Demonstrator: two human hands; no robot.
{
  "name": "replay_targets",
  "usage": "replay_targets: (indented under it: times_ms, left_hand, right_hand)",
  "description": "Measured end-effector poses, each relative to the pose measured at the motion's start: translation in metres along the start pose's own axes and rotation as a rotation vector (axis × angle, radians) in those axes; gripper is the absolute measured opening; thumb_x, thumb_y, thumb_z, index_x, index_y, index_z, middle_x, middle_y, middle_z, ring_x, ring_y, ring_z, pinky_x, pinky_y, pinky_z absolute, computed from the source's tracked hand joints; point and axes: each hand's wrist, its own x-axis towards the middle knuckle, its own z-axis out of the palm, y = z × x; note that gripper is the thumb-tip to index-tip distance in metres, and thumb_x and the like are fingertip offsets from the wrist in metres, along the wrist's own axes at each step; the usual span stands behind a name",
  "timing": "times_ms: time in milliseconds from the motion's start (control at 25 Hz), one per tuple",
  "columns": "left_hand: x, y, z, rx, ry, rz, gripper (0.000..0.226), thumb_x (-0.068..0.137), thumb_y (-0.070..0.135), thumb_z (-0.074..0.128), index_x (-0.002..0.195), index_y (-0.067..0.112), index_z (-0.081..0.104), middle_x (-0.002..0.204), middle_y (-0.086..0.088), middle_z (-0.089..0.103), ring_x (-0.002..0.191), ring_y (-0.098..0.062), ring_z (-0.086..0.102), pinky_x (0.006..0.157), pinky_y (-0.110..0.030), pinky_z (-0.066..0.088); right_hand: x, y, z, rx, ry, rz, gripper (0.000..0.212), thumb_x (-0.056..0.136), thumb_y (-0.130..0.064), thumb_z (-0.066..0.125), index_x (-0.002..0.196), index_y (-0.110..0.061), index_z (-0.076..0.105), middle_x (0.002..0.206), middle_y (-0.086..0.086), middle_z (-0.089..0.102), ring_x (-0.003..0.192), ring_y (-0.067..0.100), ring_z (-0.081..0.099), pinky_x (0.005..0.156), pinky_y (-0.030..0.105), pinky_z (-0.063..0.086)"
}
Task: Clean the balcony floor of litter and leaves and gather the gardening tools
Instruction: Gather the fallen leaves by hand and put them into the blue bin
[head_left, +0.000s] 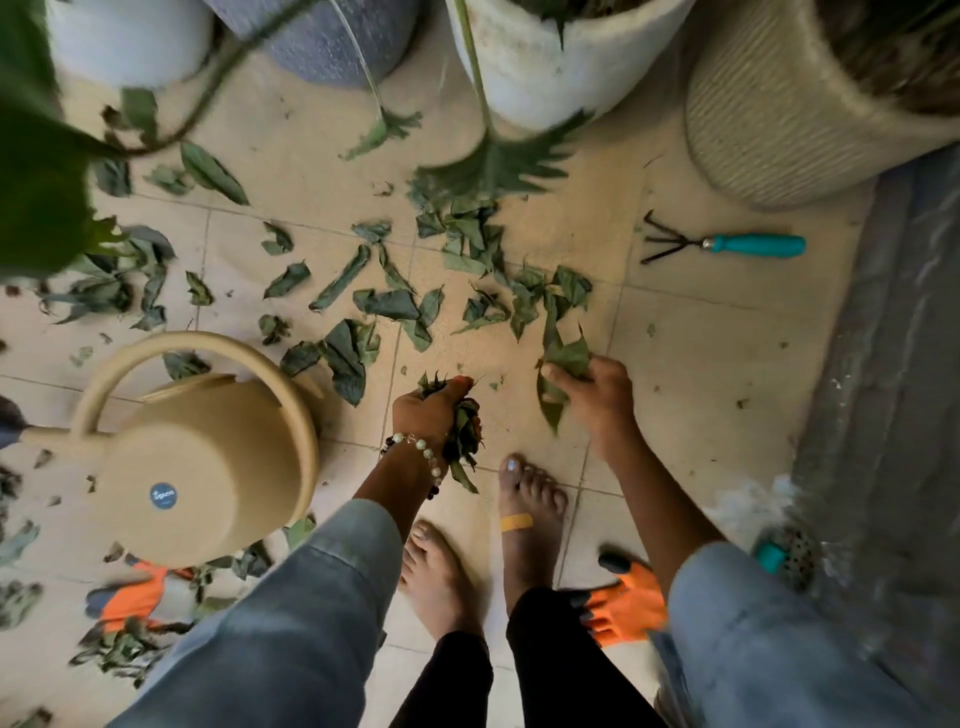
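Four pots along twelve o'clock; one rake at two; one watering can at nine; two orange gloves, at four and eight. Dozens of leaves strewn over the floor, too many to count. Left hand at centre, fingers curled tight round a wad of leaves. Right hand just toward three o'clock, fingers pinching one leaf at the heap's near edge.
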Motion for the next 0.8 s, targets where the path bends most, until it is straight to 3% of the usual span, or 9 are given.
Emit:
replay_targets:
  times_ms: [40,120,320,400,480,600,680,720,800]
  left_hand:
    - [-0.016,0.006,-0.002,-0.033,0.007,-0.008,0.015,0.086,0.01,0.07,0.085,-0.004,0.066,0.055,-0.012,0.058,0.033,-0.018,0.052,0.038,-0.023,0.048]
    - [-0.055,0.021,-0.007,-0.14,0.01,-0.024,0.012,0.086,0.011,0.07,0.084,-0.001,0.067,0.054,-0.011,0.059,0.035,-0.02,0.053,0.04,-0.025,0.048]
    - [-0.174,0.064,-0.039,-0.49,-0.041,-0.115,0.01,0.089,0.009,0.064,0.098,0.004,0.062,0.06,-0.01,0.056,0.042,-0.022,0.054,0.044,-0.028,0.048]
    - [-0.235,0.087,-0.061,-0.65,-0.103,-0.117,0.005,0.091,0.01,0.062,0.09,0.005,0.061,0.054,-0.007,0.057,0.041,-0.019,0.054,0.046,-0.03,0.052]
    - [-0.301,0.11,-0.088,-0.801,-0.162,-0.105,0.014,0.094,0.014,0.059,0.082,0.007,0.059,0.053,-0.005,0.058,0.042,-0.017,0.056,0.054,-0.036,0.056]
    - [-0.365,0.128,-0.126,-0.982,-0.164,-0.024,0.031,0.089,0.024,0.065,0.109,0.001,0.064,0.089,-0.013,0.071,0.075,-0.027,0.07,0.066,-0.04,0.058]
    - [-0.409,0.142,-0.159,-1.082,-0.125,-0.002,0.05,0.083,0.031,0.072,0.123,0.003,0.062,0.11,-0.014,0.069,0.094,-0.03,0.068,0.071,-0.039,0.057]
    - [-0.43,0.149,-0.177,-1.103,-0.094,-0.012,0.05,0.083,0.034,0.072,0.122,0.004,0.063,0.11,-0.013,0.069,0.095,-0.03,0.068,0.071,-0.038,0.056]
    - [-0.467,0.161,-0.211,-1.146,-0.038,0.071,0.043,0.085,0.034,0.07,0.115,0.004,0.066,0.104,-0.013,0.071,0.093,-0.031,0.068,0.068,-0.037,0.056]
  right_hand:
    - [-0.023,-0.017,-0.005,0.211,-0.073,0.062,0.009,0.084,-0.003,0.068,0.093,-0.001,0.068,0.086,0.008,0.07,0.078,0.024,0.067,0.061,0.024,0.055]
    - [-0.073,-0.06,-0.016,0.37,-0.179,0.052,0.008,0.086,0.001,0.063,0.091,-0.003,0.067,0.083,0.008,0.071,0.074,0.026,0.068,0.06,0.026,0.055]
    - [-0.191,-0.174,-0.018,0.42,-0.176,0.033,0.016,0.087,0.007,0.059,0.087,-0.007,0.067,0.077,0.009,0.069,0.069,0.024,0.065,0.062,0.027,0.051]
    - [-0.242,-0.223,-0.012,0.446,-0.161,0.051,0.027,0.088,0.01,0.053,0.086,-0.011,0.07,0.076,0.007,0.07,0.067,0.016,0.064,0.064,0.025,0.05]
    - [-0.299,-0.272,-0.003,0.469,-0.171,0.057,0.04,0.086,0.015,0.046,0.077,-0.013,0.072,0.075,0.006,0.07,0.071,0.018,0.063,0.066,0.025,0.049]
    - [-0.383,-0.329,0.017,0.51,-0.245,0.06,0.045,0.081,0.017,0.038,0.067,-0.01,0.072,0.07,0.005,0.072,0.075,0.025,0.063,0.069,0.029,0.053]
    - [-0.438,-0.357,0.034,0.498,-0.383,0.019,0.037,0.079,0.006,0.04,0.077,-0.009,0.074,0.084,0.01,0.073,0.085,0.028,0.066,0.077,0.032,0.054]
    - [-0.461,-0.367,0.042,0.476,-0.454,-0.007,0.031,0.078,-0.004,0.045,0.088,-0.007,0.074,0.096,0.014,0.072,0.095,0.029,0.065,0.084,0.035,0.052]
    - [-0.499,-0.381,0.06,0.39,-0.587,-0.046,0.039,0.077,-0.027,0.056,0.106,-0.007,0.07,0.114,0.014,0.068,0.11,0.028,0.062,0.094,0.04,0.048]
